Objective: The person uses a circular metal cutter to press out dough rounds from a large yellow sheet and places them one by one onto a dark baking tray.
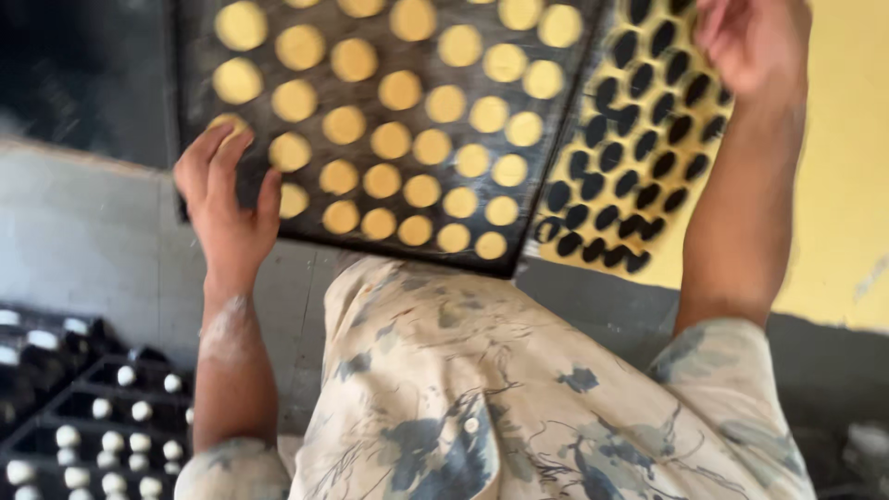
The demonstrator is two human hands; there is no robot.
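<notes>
- Your left hand is up on the dark tray, clamped onto its near left corner. The fingers lie over the tray's face and the thumb presses in beside them.
- One fingertip sits right on a round yellow disc at the tray's edge.
- The tray is held high, ahead of your patterned shirt, and tilts slightly. Its near edge hangs just above the shirt's shoulder line.
- Rows of round yellow discs cover the tray from edge to edge, all lying flat and apart from one another.
- Your right hand is raised at the top right with its fingers curled. It's blurred, so I cannot tell whether it grips anything.
- That hand sits in front of a yellow sheet dotted with dark ovals, which butts against the dark tray's right edge and slopes away.
- Both forearms are bare and stretched upward. The left one looks dusted pale near the wrist.
- Down at the lower left, black crates hold small white balls set in rows, well apart from either hand.
- A yellow wall stands behind your right arm, with a grey surface beneath the tray on the left.
</notes>
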